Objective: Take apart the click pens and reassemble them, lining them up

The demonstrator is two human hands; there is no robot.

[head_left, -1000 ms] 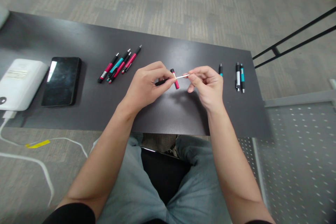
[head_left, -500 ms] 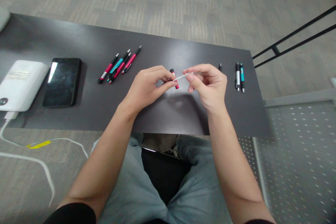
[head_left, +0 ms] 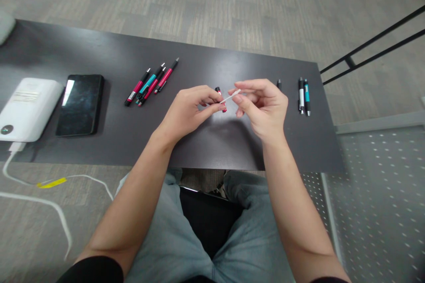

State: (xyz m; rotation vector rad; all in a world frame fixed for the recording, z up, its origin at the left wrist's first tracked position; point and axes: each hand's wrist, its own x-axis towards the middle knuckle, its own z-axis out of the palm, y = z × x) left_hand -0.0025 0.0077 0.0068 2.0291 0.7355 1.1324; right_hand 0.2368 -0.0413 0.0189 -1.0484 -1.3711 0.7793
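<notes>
A thin white pen refill is pinched between the thumb and fingers of my left hand, its free end slanting up to the right. That end shows between the thumb and index finger of my right hand, which are parted around it; the other fingers are curled. Behind the refill, a short red and black pen part appears to lie on the table, partly covered. A dark pen part pokes out beyond my right hand, mostly hidden.
On the dark table, several red and teal pens lie to the left. A white pen and a teal pen lie side by side at right. Farther left are a black phone-like device and a white cabled box.
My right thumb and index finger have loosened from the refill, so its end now shows. My left hand keeps its hold, and the pens on the table stay put.
</notes>
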